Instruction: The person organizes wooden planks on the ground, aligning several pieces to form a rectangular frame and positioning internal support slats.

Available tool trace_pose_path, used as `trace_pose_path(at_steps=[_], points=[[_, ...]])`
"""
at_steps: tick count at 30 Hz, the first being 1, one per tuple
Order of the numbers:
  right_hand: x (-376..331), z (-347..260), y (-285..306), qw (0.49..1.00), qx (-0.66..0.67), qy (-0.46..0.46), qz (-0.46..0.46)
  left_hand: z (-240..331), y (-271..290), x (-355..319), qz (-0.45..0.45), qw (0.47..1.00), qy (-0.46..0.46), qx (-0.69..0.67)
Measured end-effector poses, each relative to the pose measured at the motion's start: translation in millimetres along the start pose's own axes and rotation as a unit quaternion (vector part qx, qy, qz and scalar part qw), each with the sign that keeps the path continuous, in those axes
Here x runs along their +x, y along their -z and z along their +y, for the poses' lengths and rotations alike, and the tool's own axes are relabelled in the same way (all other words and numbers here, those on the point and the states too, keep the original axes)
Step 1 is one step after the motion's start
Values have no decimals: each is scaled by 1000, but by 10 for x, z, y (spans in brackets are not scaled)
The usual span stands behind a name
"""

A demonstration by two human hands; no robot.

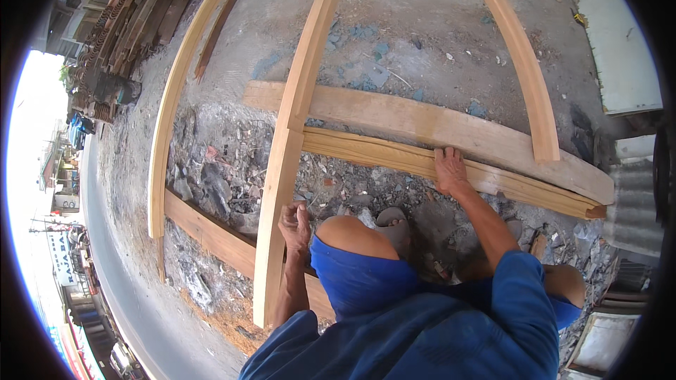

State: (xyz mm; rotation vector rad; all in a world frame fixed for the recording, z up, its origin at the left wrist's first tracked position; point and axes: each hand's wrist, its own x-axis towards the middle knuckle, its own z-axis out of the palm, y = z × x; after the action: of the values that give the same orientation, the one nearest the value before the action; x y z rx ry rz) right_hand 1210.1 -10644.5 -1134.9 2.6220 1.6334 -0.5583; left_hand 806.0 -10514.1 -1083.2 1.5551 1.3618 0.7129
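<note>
My right hand (449, 169) lies on a yellowish timber beam (380, 151), fingers stretched over its upper edge. Behind that beam, and close along it, runs a wider pale plank (422, 121). My left hand (294, 226) is closed, with the fingers curled, just right of a long light-coloured post (282, 162). Whatever it may hold is too small to make out. The yellowish beam's left end meets this post. Between my arms my bent knee (355, 236) shows, with a sandalled foot (394, 225) beyond it.
Another light timber (163, 141) stands to the left and one (517, 56) to the right. A brown board (211, 236) crosses low on the left. Rubble (218, 183) covers the ground around my feet. Stacked wood (137, 17) lies far left; a pale panel (620, 42) stands right.
</note>
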Motion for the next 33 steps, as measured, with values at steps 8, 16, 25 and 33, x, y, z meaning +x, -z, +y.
trace_pose_path(at_steps=[8,16,25,33], points=[[-155,-16,-10,1000,-15,4,25,-1315,-21,-236,310,628,155,-697],[-220,-199,95,999,-24,10,23,-1484,184,-109,167,559,3,-812],[105,-210,243,994,-30,28,98,-1459,375,-141,140,526,17,-838],[599,-420,461,995,-65,51,53,-1311,218,-182,219,591,4,-776]])
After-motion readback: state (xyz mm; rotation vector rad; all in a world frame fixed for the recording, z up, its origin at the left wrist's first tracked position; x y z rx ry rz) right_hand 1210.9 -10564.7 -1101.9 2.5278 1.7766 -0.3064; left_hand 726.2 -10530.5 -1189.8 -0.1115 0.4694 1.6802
